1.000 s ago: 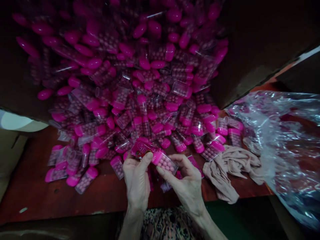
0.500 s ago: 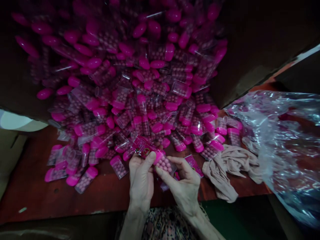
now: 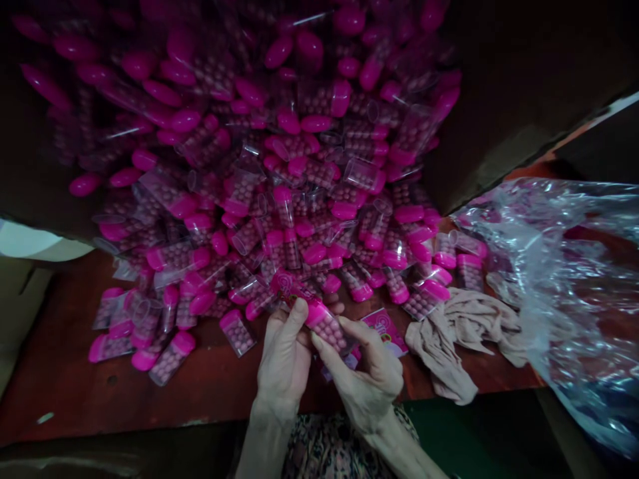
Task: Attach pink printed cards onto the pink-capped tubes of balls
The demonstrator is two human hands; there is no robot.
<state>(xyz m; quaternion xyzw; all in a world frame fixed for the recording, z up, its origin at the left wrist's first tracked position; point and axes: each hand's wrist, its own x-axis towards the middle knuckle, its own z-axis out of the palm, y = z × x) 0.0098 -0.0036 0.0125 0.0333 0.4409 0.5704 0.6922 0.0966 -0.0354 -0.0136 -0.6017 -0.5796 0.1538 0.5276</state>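
Observation:
Just above the table's front edge, both hands are on one small clear container of pink balls (image 3: 329, 326) with a bright pink cap, tilted with the cap toward upper left. My left hand (image 3: 284, 362) is closed, its thumb pressing a printed pink label (image 3: 289, 286) against the cap end. My right hand (image 3: 367, 366) pinches the clear lower part between thumb and fingers. Beneath and beside the right hand lie more printed pink labels (image 3: 384, 329), partly hidden by it. A similar capped container (image 3: 238, 332) lies left of my left hand.
A large heap of capped containers (image 3: 299, 173) spills from a dark box (image 3: 499, 86) onto the red-brown table (image 3: 210, 392). Several lie loose at left. On the right are a crumpled beige cloth (image 3: 449, 332) and clear plastic sheeting (image 3: 574, 266).
The label has shifted slightly right and now lies more edge-on along the container's cap. My right hand has moved slightly down and right, showing more of the label lying beside it.

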